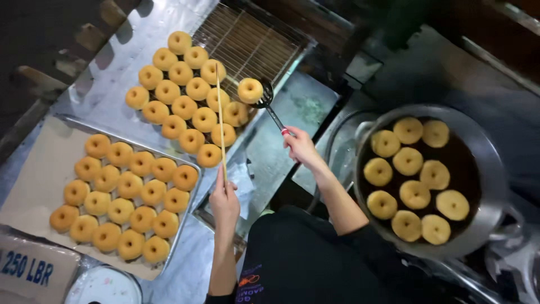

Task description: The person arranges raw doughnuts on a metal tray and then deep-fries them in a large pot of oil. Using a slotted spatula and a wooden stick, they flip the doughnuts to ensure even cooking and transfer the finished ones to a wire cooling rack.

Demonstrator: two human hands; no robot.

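Note:
My left hand grips a long thin wooden stick that reaches out over a wire cooling rack covered with several golden doughnuts. My right hand holds the handle of a dark slotted ladle, and one doughnut rests at the ladle's head beside the rack's doughnuts. To my right a big metal pan of dark oil holds several pale doughnuts floating in it.
A metal tray lined with brown paper holds several fried doughnuts at the left. A white lidded tub and a cardboard box sit at the bottom left. The steel counter runs under the rack.

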